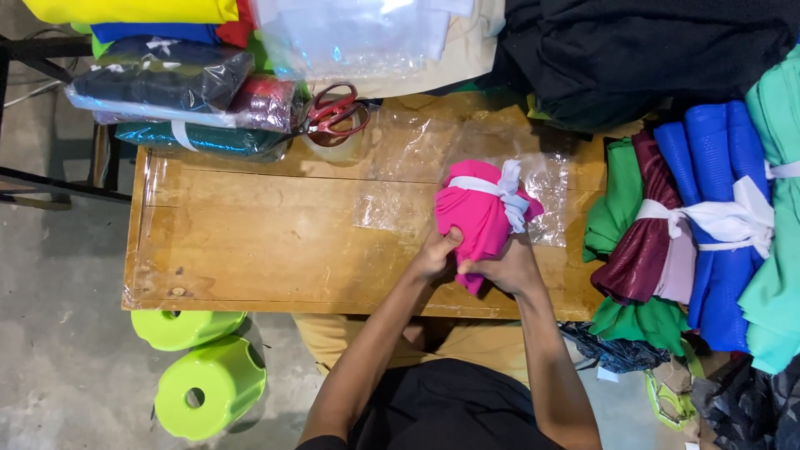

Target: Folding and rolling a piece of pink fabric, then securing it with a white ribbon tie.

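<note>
Seen from above, the person's left hand (435,254) and right hand (504,271) both close their grip on the lower end of a pink cloth bundle (475,212), which is tied with a white strip (504,193). The bundle lies over a clear plastic bag (546,179) on the wooden surface (250,242). Red-handled scissors (335,111) rest on a roll of clear tape (333,148) near the far edge, beside bagged fabric packs (167,83). To the right, tied rolls of blue (717,167), maroon (646,242) and green cloth (612,200) lie stacked. Two lime-green stools (204,375) stand on the floor on the left.
</note>
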